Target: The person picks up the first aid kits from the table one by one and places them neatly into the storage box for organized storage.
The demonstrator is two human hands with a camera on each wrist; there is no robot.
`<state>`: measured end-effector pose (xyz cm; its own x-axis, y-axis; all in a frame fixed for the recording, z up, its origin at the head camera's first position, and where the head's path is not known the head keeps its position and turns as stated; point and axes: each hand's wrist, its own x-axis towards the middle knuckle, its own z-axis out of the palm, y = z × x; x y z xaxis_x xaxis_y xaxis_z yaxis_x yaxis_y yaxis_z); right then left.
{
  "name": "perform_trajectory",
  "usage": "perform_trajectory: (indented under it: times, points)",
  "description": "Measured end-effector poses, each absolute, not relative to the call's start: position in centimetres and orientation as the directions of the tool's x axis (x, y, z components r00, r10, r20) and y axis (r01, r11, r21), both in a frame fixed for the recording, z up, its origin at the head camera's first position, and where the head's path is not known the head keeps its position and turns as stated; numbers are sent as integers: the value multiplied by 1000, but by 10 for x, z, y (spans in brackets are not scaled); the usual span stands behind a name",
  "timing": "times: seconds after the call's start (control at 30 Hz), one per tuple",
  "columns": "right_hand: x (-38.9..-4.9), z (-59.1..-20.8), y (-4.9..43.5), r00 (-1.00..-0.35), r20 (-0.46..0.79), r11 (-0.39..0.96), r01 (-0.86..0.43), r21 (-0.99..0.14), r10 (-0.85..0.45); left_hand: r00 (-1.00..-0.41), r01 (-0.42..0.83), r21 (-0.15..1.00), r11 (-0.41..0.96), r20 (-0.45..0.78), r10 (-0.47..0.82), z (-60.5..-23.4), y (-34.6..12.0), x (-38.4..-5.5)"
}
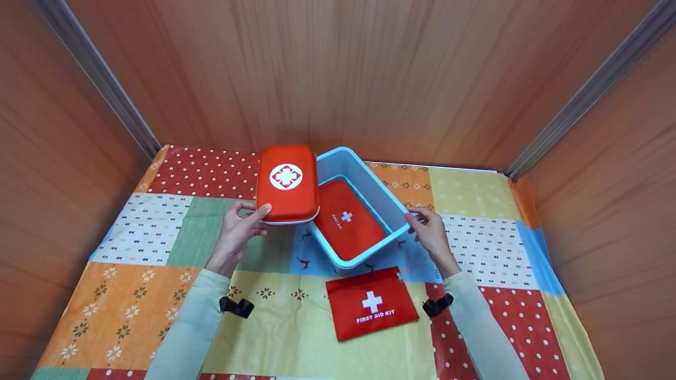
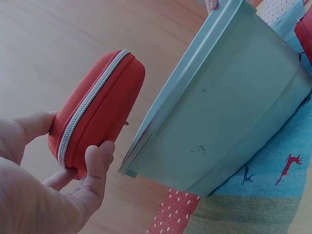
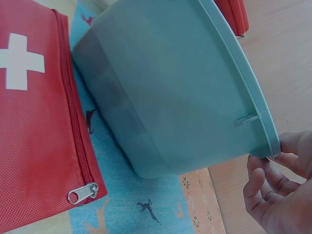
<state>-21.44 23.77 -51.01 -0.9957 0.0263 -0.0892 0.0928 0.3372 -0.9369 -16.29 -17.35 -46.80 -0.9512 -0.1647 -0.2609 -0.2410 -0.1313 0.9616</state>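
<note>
Up goes the attention to the left hand [image 1: 240,224], and it has a good grip on the red case [image 1: 288,182]: thumb across the top face, fingers curled underneath, pinching the near end. The case is off the cloth [image 1: 253,311], held at the left of the blue tub [image 1: 377,198]. From the head view it overlaps the left rim, but the left wrist view shows a gap between the two! Its pale zip runs right round the side, and a white round emblem faces up.

Over on the other side, the right hand [image 1: 430,232] pinches the tub's rim at the right corner, thumb and fingers together. Inside the tub, a red pack [image 1: 351,221] lies on the bottom, white cross uppermost. And just beside the tub's near corner, there's the red pouch [image 1: 372,303], flat on the patchwork, zipped edge towards the tub, "FIRST AID KIT" facing up.
</note>
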Motion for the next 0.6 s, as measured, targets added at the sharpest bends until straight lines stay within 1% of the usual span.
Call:
perform_trajectory:
  times: [0.13, 0.3, 0.5, 0.6]
  points:
    - [-218, -521, 241, -996, -81, 338, 90, -937, 40, -954, -240, 962, -131, -258, -151, -468, -169, -164]
    - [-219, -525, 241, -997, -56, 338, 67, -939, 44, -956, -240, 964, -112, -255, -144, -466, -163, -165]
    - [-220, -522, 241, -995, -93, 315, 101, -944, 40, -960, -234, 966, -107, -247, -132, -465, -155, -166]
    - [-217, -513, 238, -994, -105, 323, 109, -940, 33, -959, -240, 964, -118, -254, -127, -465, -151, -166]
